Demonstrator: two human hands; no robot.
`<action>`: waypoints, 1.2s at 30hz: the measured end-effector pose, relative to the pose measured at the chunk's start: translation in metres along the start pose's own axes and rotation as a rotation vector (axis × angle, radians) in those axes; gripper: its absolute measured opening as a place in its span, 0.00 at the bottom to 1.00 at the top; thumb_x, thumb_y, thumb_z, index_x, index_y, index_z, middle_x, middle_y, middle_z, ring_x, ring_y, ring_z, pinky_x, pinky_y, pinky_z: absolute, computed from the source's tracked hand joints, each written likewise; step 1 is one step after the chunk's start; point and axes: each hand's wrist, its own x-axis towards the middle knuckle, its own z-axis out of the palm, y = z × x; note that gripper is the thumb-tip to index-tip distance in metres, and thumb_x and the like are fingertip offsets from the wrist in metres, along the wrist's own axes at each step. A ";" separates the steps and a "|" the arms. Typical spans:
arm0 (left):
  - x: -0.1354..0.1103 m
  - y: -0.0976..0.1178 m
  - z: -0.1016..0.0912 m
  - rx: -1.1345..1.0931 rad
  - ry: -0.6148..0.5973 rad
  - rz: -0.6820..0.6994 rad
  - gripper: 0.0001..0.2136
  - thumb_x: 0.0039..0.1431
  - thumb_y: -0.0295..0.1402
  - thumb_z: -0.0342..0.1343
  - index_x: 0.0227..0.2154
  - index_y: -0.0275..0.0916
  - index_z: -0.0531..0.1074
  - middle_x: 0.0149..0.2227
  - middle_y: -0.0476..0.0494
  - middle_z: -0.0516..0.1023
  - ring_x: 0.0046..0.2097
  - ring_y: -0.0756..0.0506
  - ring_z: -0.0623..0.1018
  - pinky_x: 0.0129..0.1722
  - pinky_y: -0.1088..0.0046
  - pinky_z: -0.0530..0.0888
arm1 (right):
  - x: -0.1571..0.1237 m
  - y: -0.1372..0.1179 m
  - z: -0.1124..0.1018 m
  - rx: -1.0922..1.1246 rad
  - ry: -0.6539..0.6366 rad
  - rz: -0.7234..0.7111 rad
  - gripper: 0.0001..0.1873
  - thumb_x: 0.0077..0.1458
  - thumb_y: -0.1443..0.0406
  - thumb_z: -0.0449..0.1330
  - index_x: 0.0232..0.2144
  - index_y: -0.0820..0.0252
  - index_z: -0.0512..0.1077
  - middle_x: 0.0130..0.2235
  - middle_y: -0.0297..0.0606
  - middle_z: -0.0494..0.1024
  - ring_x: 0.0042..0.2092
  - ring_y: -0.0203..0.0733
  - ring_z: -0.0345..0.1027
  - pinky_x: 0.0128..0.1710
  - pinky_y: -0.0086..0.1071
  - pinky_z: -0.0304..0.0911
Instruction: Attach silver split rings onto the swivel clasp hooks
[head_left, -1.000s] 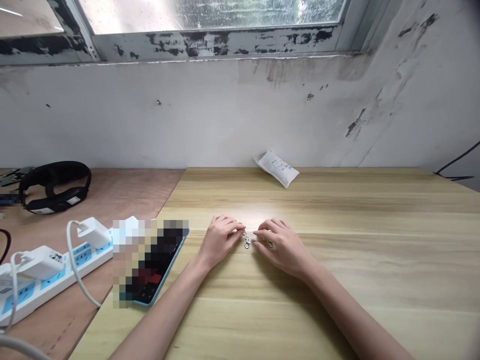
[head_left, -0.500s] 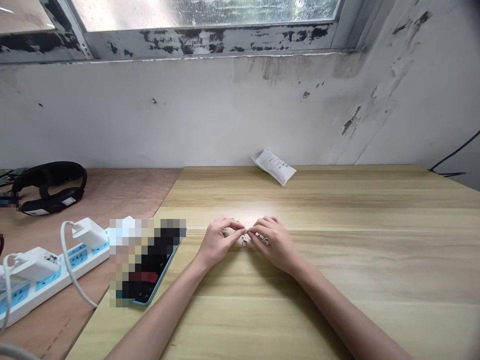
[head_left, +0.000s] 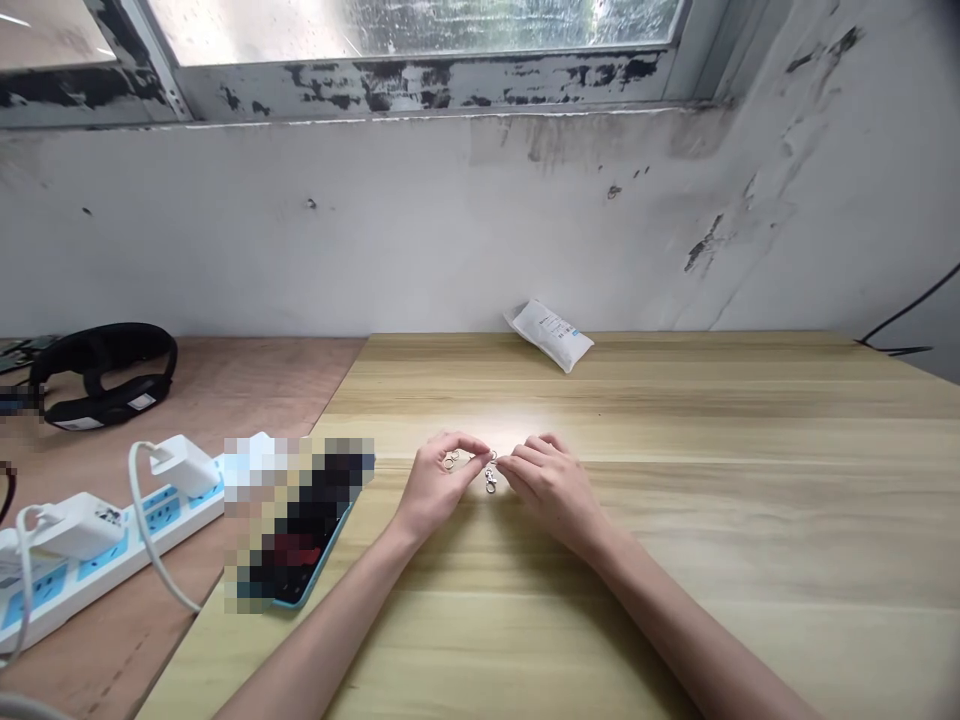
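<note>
My left hand pinches a small silver metal ring between thumb and forefinger. Close against it from the other side, my right hand has its fingertips closed at the same ring. Just below the fingertips is a silver lobster clasp; whether it hangs from the ring or rests on the table is too small to tell. Inside the curl of my left fingers, some loose rings show on the wood. My right fingers hide whatever lies beneath them.
A white packet lies near the wall on the wooden table. Left of my forearm is a phone, partly pixelated. Farther left are a power strip with plugged chargers and a black headset-like device.
My hands stay almost in place, fingertips still together. Small metal pieces seen under my right fingers before are now hidden. The ring at my fingertips shows more clearly.
</note>
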 end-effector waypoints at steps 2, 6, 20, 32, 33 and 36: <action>-0.001 0.001 0.001 0.021 -0.005 0.041 0.03 0.57 0.34 0.62 0.31 0.41 0.78 0.36 0.47 0.80 0.42 0.45 0.78 0.46 0.67 0.73 | 0.000 -0.001 0.002 -0.003 -0.003 -0.043 0.15 0.66 0.69 0.50 0.31 0.58 0.75 0.27 0.35 0.77 0.31 0.37 0.64 0.41 0.33 0.52; -0.002 0.000 0.001 0.074 -0.029 0.122 0.02 0.57 0.31 0.61 0.32 0.42 0.79 0.34 0.47 0.78 0.42 0.46 0.76 0.44 0.69 0.72 | -0.002 0.000 0.007 0.031 0.027 -0.076 0.13 0.64 0.69 0.52 0.32 0.58 0.75 0.26 0.33 0.76 0.30 0.36 0.64 0.40 0.33 0.51; -0.002 0.003 -0.001 0.105 -0.067 0.219 0.02 0.59 0.30 0.60 0.34 0.41 0.77 0.35 0.48 0.79 0.40 0.47 0.75 0.43 0.69 0.71 | 0.003 -0.003 0.010 0.290 0.039 0.167 0.09 0.62 0.67 0.57 0.35 0.57 0.78 0.26 0.32 0.76 0.28 0.35 0.64 0.35 0.32 0.50; 0.001 0.003 -0.004 0.010 -0.193 0.212 0.08 0.62 0.24 0.54 0.37 0.41 0.77 0.39 0.45 0.76 0.42 0.48 0.76 0.40 0.74 0.73 | 0.004 -0.007 0.003 0.567 -0.029 0.310 0.12 0.63 0.63 0.55 0.36 0.56 0.79 0.26 0.32 0.74 0.26 0.34 0.62 0.35 0.32 0.53; 0.001 0.004 -0.004 0.012 -0.191 0.215 0.08 0.62 0.24 0.54 0.37 0.41 0.77 0.39 0.45 0.76 0.42 0.49 0.76 0.40 0.74 0.73 | 0.005 -0.008 0.001 0.614 -0.033 0.335 0.12 0.63 0.62 0.55 0.35 0.56 0.79 0.26 0.33 0.75 0.26 0.34 0.62 0.34 0.31 0.54; 0.001 0.007 -0.004 0.014 -0.203 0.225 0.09 0.61 0.23 0.53 0.40 0.41 0.76 0.40 0.46 0.75 0.41 0.49 0.75 0.40 0.74 0.73 | 0.006 -0.010 -0.001 0.763 -0.028 0.408 0.13 0.63 0.61 0.55 0.33 0.57 0.79 0.27 0.35 0.76 0.28 0.36 0.63 0.30 0.30 0.55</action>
